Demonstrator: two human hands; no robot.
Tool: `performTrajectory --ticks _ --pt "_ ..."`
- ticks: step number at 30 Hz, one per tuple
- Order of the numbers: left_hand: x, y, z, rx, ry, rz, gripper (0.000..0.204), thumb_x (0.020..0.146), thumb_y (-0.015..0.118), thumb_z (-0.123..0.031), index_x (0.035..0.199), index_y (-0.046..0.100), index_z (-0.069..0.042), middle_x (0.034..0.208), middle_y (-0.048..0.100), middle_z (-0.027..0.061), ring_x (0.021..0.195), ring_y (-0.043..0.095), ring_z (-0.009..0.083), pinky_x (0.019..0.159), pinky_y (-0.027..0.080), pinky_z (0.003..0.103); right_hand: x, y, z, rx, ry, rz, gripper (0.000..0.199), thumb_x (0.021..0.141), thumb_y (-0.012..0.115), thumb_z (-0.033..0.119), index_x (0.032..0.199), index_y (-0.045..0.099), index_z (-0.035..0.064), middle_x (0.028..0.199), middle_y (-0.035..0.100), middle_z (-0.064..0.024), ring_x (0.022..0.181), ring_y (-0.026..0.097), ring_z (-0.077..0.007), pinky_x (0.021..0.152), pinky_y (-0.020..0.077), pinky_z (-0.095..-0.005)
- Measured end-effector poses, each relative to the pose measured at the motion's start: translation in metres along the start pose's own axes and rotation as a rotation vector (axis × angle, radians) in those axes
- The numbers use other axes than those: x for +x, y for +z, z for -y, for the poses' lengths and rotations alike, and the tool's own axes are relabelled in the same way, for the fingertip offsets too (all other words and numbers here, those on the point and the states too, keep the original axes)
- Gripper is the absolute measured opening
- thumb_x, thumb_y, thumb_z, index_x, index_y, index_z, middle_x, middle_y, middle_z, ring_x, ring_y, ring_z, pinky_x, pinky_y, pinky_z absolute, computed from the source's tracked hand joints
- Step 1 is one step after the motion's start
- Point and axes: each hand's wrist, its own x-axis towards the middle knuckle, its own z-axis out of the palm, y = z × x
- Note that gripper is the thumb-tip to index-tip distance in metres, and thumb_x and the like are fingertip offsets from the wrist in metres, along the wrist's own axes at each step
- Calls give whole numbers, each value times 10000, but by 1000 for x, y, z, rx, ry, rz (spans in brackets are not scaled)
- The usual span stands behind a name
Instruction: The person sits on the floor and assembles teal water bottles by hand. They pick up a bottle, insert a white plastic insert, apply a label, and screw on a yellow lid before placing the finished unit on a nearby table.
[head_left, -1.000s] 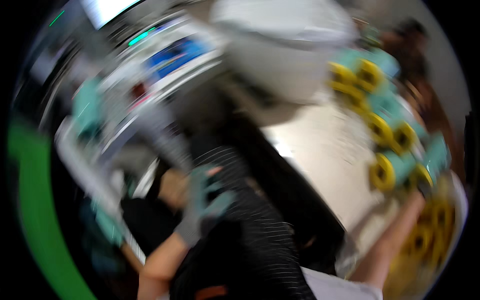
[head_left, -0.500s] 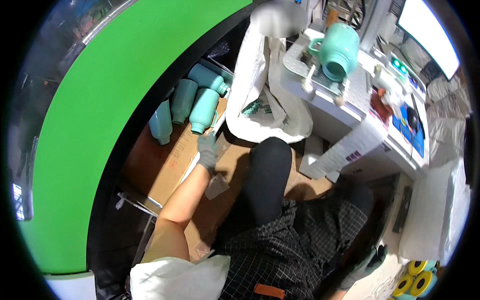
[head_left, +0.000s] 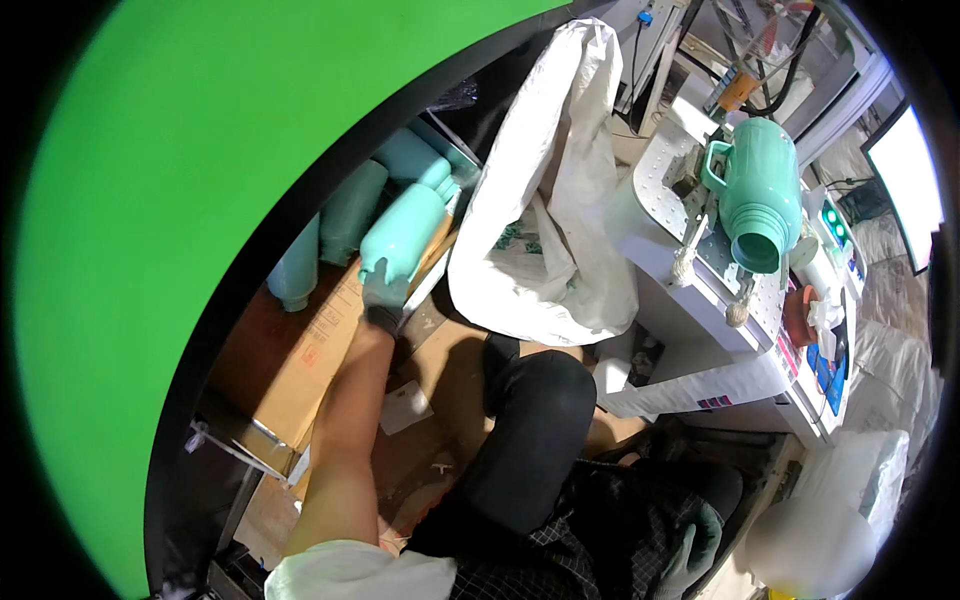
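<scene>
My left hand (head_left: 384,292), in a grey glove, has its fingers closed on the near end of a teal thermos jug (head_left: 408,232). That jug lies tilted above a cardboard box (head_left: 318,345), beside other teal jugs. One neighbour (head_left: 354,205) is darker in shadow, another (head_left: 296,272) lies to its left, and a third (head_left: 408,155) is behind it. Near my right thigh, my gloved right hand (head_left: 695,548) has its fingers loosely apart and holds nothing visible. Another jug (head_left: 762,185), with a handle and threaded neck, lies on a perforated fixture at the right.
A large white sack (head_left: 545,300) with green scraps inside stands between the box and the white workbench (head_left: 690,385). Two knobbed levers (head_left: 684,262) stick out beneath the jug on the fixture. A big green curved panel (head_left: 150,200) fills the left; a lit screen (head_left: 905,185) stands far right.
My left hand has taken hold of a teal jug, which now lies angled up to the right. My right hand has come in toward my lap. The view has shifted.
</scene>
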Motion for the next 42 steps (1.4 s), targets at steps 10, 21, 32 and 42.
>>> performTrajectory --ticks 10,21,32,42 --pt "-201 -186 -417 398 1224 56 210 778 785 -300 967 715 -243 982 582 0 943 594 229 796 465 410 10 18 37 184 -419 61 384 864 620 -10 1245 612 -50 1222 590 -218 1117 585 -335 1011 468 -413" --pt "-373 -81 -462 -482 1152 687 755 643 977 -306 1257 591 -95 1091 688 95 923 683 272 837 565 421 -48 -62 -20 137 -344 -148 164 846 760 -30 935 626 2 1036 697 -140 937 670 -288 802 544 -392" --pt "-407 -66 -492 80 1299 1190 1005 690 873 -526 1477 463 -54 1279 604 136 1109 592 296 912 505 447 7 -110 10 -866 -611 1087 110 815 720 180 875 759 96 852 709 -69 803 710 -240 683 580 -360" --pt "-343 -114 -469 -333 1074 1107 726 695 897 -376 1300 611 -96 1055 710 74 985 665 297 871 547 455 7 -115 -14 -28 -653 -607 248 889 700 217 1063 683 41 949 670 -125 774 644 -254 692 523 -352"
